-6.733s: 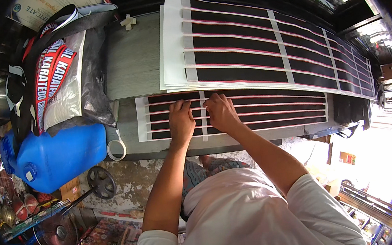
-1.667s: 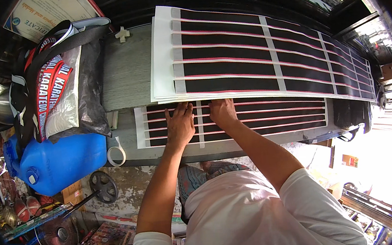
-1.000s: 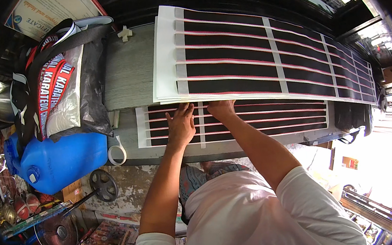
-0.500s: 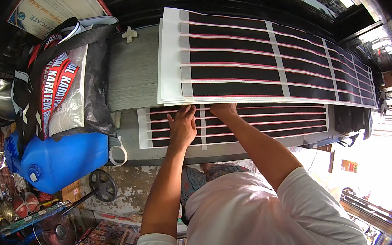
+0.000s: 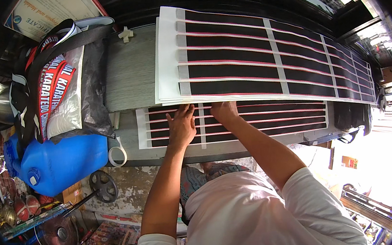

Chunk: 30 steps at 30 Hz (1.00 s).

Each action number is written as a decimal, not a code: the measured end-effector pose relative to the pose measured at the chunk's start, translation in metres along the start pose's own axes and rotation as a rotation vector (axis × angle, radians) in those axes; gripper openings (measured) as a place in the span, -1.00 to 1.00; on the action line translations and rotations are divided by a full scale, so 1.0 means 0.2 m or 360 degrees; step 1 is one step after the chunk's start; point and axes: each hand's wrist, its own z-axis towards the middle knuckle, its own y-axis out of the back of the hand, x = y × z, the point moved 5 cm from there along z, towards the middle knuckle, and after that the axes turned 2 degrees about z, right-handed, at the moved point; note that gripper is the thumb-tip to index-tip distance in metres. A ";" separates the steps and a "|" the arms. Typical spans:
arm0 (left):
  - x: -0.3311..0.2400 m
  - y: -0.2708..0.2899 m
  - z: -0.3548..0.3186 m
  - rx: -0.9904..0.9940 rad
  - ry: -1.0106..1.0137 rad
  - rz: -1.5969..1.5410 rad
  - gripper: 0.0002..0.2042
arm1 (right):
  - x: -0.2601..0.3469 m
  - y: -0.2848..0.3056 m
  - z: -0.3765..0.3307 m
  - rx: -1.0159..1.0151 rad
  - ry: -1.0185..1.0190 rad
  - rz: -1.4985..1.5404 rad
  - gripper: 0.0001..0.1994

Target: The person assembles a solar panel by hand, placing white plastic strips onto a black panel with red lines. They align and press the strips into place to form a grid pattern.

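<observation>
- Clock is centred on the pale cross strip, 12 pointing away from the bench's front edge.
- Striped sheet, black with pale and red lines, lies flat on the bench beneath both hands; its far side is hidden by the upper sheets at 12.
- Left hand, at 9 o'clock, rests just beside the strip, fingers spread; fingertips meet the overhang — whether they pinch anything cannot be told.
- Right hand, at 2 o'clock: fingers concealed under the upper sheets, grip undetermined.
- Handling, in judgement: keep the strip square to the long lines, press evenly along it, and steady the sheet with the other hand against creasing.
- Edges: the sheet's near margin lies close to the front edge; a pull toward 6 could carry it over.
- Room: tightest at 12 — the overhang could snag knuckles. A short bare patch lies at 9, before the tape roll and blue jug. A dark bundle bounds 3.
</observation>
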 end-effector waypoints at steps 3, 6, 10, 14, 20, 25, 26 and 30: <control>0.02 -0.01 -0.01 0.0008 0.0009 0.0022 -0.54 | 0.10 0.04 0.00 0.0098 0.0015 0.0179 -0.75; 0.04 -0.03 -0.02 -0.0066 -0.0010 0.0003 -0.53 | 0.13 0.00 -0.02 0.0196 -0.0009 0.0439 -0.75; 0.02 -0.01 -0.01 -0.0029 -0.0001 -0.0005 -0.54 | 0.09 -0.09 -0.05 0.0314 -0.0137 0.0479 -0.72; 0.02 -0.01 0.00 0.0012 0.0026 -0.0011 -0.54 | 0.07 -0.13 -0.03 0.0051 0.0036 0.0384 -0.69; 0.03 -0.02 -0.01 0.0057 0.0071 0.0006 -0.54 | 0.08 -0.17 -0.02 0.0043 0.0041 0.0251 -0.78; 0.03 -0.04 -0.01 -0.0022 0.0021 -0.0023 -0.55 | 0.08 -0.20 0.02 -0.0025 0.0059 0.0251 -0.81; 0.03 -0.04 -0.01 -0.0019 0.0022 -0.0026 -0.55 | 0.07 -0.20 0.02 -0.0029 -0.0008 0.0295 -0.80; 0.04 -0.03 -0.01 0.0004 0.0026 -0.0049 -0.54 | 0.10 -0.19 0.03 -0.0067 -0.0026 0.0228 -0.81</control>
